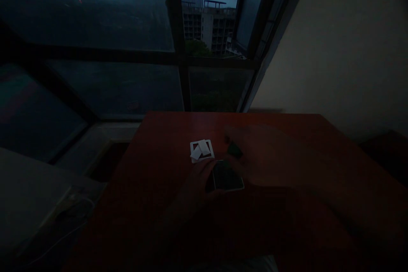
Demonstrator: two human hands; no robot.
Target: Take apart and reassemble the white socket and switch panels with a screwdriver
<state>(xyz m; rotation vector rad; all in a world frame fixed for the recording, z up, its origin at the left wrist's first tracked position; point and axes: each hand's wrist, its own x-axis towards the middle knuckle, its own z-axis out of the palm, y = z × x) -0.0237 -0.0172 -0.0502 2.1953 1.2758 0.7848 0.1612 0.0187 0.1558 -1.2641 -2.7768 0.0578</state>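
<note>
In the dim light my left hand [199, 182] grips the left edge of a dark rectangular piece with a thin pale border [228, 178], fingers on its far side and thumb on its near side. My right hand [261, 153], slightly blurred, is closed over a small dark green piece [235, 150] just beyond the bordered piece. Beyond my left fingertips lies a white square frame [192, 148] on the table. Two small white cards [204, 148] rest across it at different angles.
The reddish-brown table [159, 136] reaches to a large window with dark bars [180, 57]. A pale wall [331, 51] stands on the right. At the lower left a white cable [60, 238] runs beside the table. A building [208, 25] shows outside.
</note>
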